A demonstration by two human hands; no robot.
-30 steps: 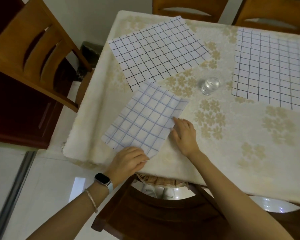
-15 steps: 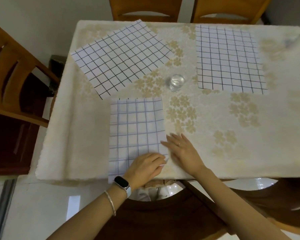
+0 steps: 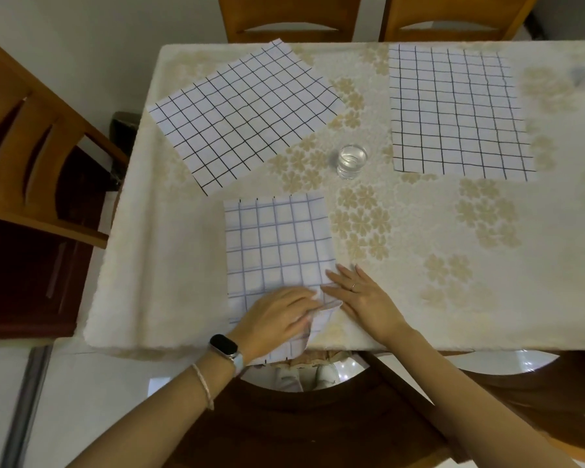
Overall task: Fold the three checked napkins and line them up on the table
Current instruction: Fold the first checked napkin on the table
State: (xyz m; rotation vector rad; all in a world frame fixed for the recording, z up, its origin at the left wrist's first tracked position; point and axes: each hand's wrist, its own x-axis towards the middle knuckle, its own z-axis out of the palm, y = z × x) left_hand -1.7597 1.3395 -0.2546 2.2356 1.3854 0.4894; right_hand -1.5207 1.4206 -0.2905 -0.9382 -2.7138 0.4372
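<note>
Your near napkin [image 3: 277, 244], the pale-lined one, lies square to the table [image 3: 419, 298], and its near edge hangs over the table's front edge under your left wrist. Your left hand [image 3: 277, 320] curls over its near right corner and grips the raised flap. Your right hand [image 3: 362, 298] lies flat and relaxed just beside it, fingertips on the napkin's right edge.

There is bare cloth to the right of your right hand and a narrower strip between the napkin and the table's left edge. The glass of water [image 3: 351, 161] stands beyond the napkin's far right corner, between the skewed far-left napkin [image 3: 247, 116] and the squared far-right napkin [image 3: 453, 109]. The far-left napkin's near corner comes close to your napkin's far edge without touching it.

A second ago the near napkin lay skewed, and half a second ago its corner was flatter.
</note>
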